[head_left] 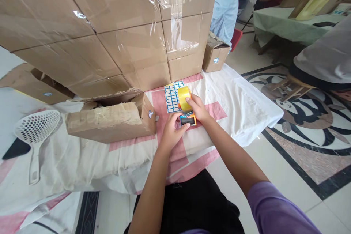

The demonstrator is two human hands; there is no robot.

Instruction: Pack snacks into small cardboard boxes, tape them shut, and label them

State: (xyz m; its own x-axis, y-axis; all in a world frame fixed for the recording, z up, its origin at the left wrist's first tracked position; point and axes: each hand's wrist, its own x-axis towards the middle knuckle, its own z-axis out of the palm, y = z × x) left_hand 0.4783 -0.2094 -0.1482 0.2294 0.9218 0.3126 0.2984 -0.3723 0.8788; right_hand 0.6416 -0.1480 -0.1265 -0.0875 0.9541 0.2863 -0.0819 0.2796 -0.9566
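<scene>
Between both hands is a tape dispenser with an orange and blue frame, loaded with a roll of yellowish tape. My right hand is closed around the roll's right side, thumb on the tape. Lower down, my left hand pinches the dispenser's front end between thumb and fingers. Just behind the roll, a sheet of blue-bordered white labels lies on the pink and white tablecloth. To the left of my hands stands an open cardboard box with a small sticker on its end.
A tall stack of taped cardboard boxes blocks the table's far side. A small box stands at its right, and a white slotted scoop lies at left. Other people sit nearby; a yellow bottle is on another table.
</scene>
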